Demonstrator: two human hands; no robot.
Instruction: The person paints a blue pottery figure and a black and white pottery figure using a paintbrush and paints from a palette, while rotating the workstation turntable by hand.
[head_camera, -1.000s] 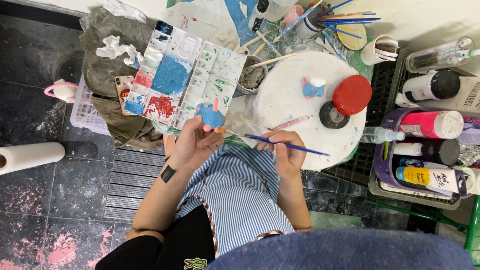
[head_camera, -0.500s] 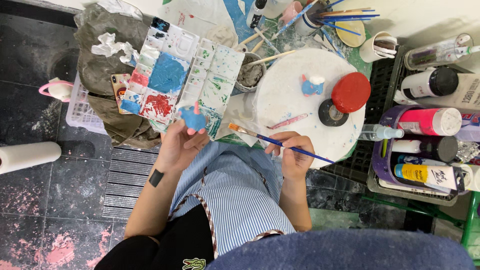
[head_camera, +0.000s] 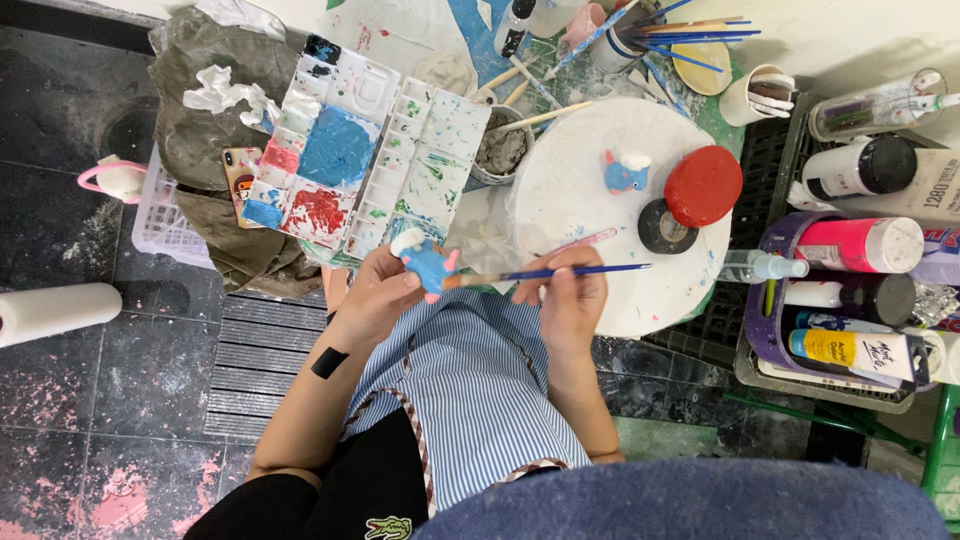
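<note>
A: What do the hands hold?
B: At frame centre, left hand (head_camera: 372, 295) fingers clamp a small blue clay figurine (head_camera: 428, 265); right hand (head_camera: 570, 300) fingers pinch a thin blue-handled paintbrush (head_camera: 560, 272) touching it.

Two small blue figurines show: one in the left hand (head_camera: 375, 295), one (head_camera: 626, 172) on the round white surface (head_camera: 580, 200). Two paint palettes lie side by side, a blue-and-red smeared one (head_camera: 320, 160) and a green-flecked one (head_camera: 425, 165). There is one red lid (head_camera: 703, 186), one tape roll (head_camera: 667, 226) and one phone (head_camera: 240, 170).
</note>
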